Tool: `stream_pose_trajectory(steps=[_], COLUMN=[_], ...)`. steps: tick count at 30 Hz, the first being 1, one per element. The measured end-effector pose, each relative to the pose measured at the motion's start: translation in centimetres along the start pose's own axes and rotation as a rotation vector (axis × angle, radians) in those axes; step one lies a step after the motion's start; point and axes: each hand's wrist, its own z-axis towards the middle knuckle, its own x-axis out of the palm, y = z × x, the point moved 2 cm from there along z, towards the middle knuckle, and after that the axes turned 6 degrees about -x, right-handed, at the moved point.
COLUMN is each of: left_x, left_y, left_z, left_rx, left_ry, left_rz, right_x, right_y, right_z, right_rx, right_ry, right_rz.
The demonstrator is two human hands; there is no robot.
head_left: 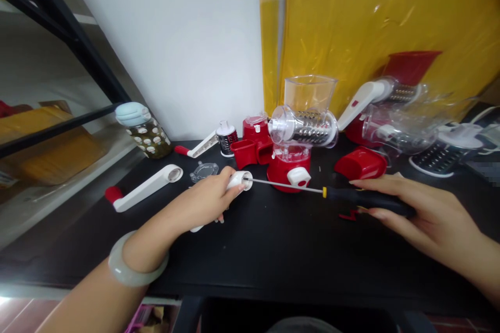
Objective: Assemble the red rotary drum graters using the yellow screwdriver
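My left hand (pixel 209 197) is closed around a white crank handle (pixel 239 181), holding it just above the black table (pixel 273 250). My right hand (pixel 425 216) grips the black handle of a screwdriver (pixel 363 199). Its thin metal shaft (pixel 285 185) runs left, and the tip sits in the round end of the white handle. A pale bangle (pixel 135 268) circles my left wrist.
A red and clear rotary grater (pixel 300 138) stands behind the shaft. Another white crank with a red knob (pixel 146 187) lies at left, near a clear plastic piece (pixel 203 170) and a patterned jar (pixel 146 132). More grater parts (pixel 394 114) lie at right before yellow plastic sheeting (pixel 371 21).
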Motion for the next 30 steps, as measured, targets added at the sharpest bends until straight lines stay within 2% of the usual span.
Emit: stream_pose_trajectory(steps=[3, 9, 12, 14, 16, 22, 26, 30], left_x=[0.0, 0.0, -0.1, -0.1, -0.1, 0.0, 0.0, 0.0], left_y=[0.0, 0.0, 0.1, 0.1, 0.2, 0.0, -0.3, -0.4], left_z=[0.1, 0.1, 0.1, 0.1, 0.1, 0.0, -0.1, -0.1], left_rx=[-0.005, -0.016, -0.024, -0.023, -0.019, 0.002, 0.015, 0.005], left_ry=[0.005, 0.011, 0.011, 0.010, 0.008, 0.015, 0.037, 0.044], left_rz=[0.008, 0.001, -0.007, -0.007, 0.001, 0.010, -0.001, 0.004], right_x=[0.4, 0.5, 0.3, 0.3, 0.3, 0.1, 0.5, 0.6], right_y=[0.0, 0.3, 0.2, 0.1, 0.0, 0.0, 0.0, 0.0], right_z=[-0.6, -1.1, -1.0, -0.8, -0.4, 0.1, -0.2, 0.0], right_rx=[0.043, 0.177, 0.209, 0.206, 0.185, 0.099, 0.128, 0.111], right_ry=[0.016, -0.018, 0.056, 0.135, 0.161, -0.055, -0.076, -0.076], right_rz=[-0.026, 0.255, 0.276, 0.290, 0.303, 0.091, 0.019, 0.161])
